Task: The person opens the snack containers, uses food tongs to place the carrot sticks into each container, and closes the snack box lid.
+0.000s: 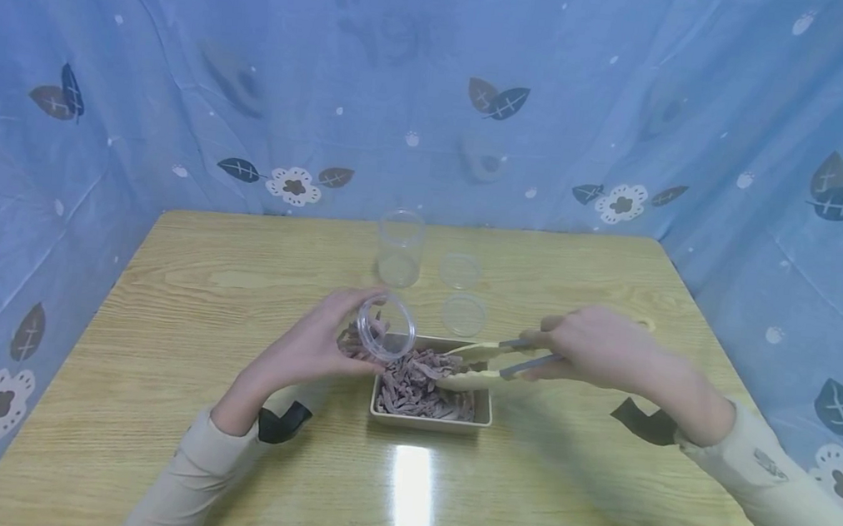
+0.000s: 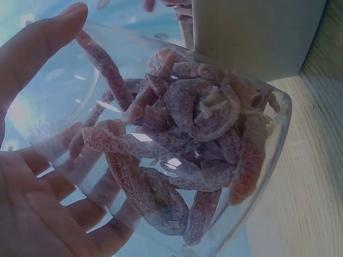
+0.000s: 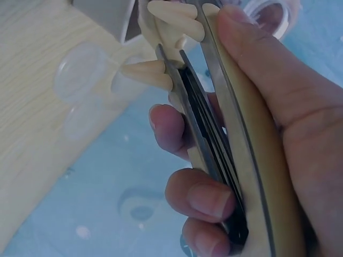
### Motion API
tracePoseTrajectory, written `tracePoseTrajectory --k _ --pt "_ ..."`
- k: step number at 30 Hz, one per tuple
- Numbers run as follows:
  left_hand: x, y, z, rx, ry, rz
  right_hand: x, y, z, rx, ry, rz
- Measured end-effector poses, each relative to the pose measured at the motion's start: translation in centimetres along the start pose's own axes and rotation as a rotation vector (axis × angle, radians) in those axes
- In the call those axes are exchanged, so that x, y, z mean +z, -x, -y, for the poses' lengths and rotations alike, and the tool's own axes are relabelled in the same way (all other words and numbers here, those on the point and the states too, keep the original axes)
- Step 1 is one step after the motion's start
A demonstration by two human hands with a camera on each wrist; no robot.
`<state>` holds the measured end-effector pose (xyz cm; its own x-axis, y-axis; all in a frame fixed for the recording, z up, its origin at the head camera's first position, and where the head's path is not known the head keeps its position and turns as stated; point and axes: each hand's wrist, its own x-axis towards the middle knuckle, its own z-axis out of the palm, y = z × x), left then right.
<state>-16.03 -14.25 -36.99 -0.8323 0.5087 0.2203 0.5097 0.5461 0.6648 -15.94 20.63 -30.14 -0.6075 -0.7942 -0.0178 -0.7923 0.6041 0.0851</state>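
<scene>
My left hand [image 1: 313,341] grips a clear plastic jar [image 1: 386,328], tilted with its mouth toward me. Thumb and fingers are spread round its side. Purplish-brown, powder-coated dried strips [image 2: 177,134] lie inside this jar. Just below and to its right sits a beige rectangular box [image 1: 430,424] with more of the strips [image 1: 418,384] in it. My right hand [image 1: 602,346] holds tongs [image 1: 530,365] with grey handles and cream tips. Those tips reach into the box's right part among the strips; whether they pinch any is unclear.
Another clear jar [image 1: 400,253] stands upright behind the box. Two clear round lids [image 1: 460,271] lie to its right, one nearer me. The wooden table [image 1: 239,280] ends at a blue patterned curtain [image 1: 407,86] at the back and sides.
</scene>
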Motion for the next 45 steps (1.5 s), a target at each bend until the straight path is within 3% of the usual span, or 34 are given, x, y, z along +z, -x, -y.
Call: tracePoseTrajectory --k 12,20,30,36,45 --pt "-0.1 0.2 0.2 0.045 -0.117 0.006 -0.5 1.0 -0.4 0.002 -0.055 -0.026" --pt "-0.3 0.5 0.2 0.064 -0.198 0.038 -1.1 1.8 -0.7 -0.018 -0.156 -0.085" --pt "0.2 0.8 -0.9 0.168 -0.330 0.063 -1.9 2.2 -1.0 -0.046 -0.237 -0.158" --pt "0.5 0.9 -1.6 0.184 -0.334 0.069 -2.2 1.9 -0.8 0.004 -0.250 -0.130" --pt "0.7 0.9 -2.0 0.231 -0.342 0.046 -2.5 0.7 -0.3 -0.019 -0.224 -0.148"
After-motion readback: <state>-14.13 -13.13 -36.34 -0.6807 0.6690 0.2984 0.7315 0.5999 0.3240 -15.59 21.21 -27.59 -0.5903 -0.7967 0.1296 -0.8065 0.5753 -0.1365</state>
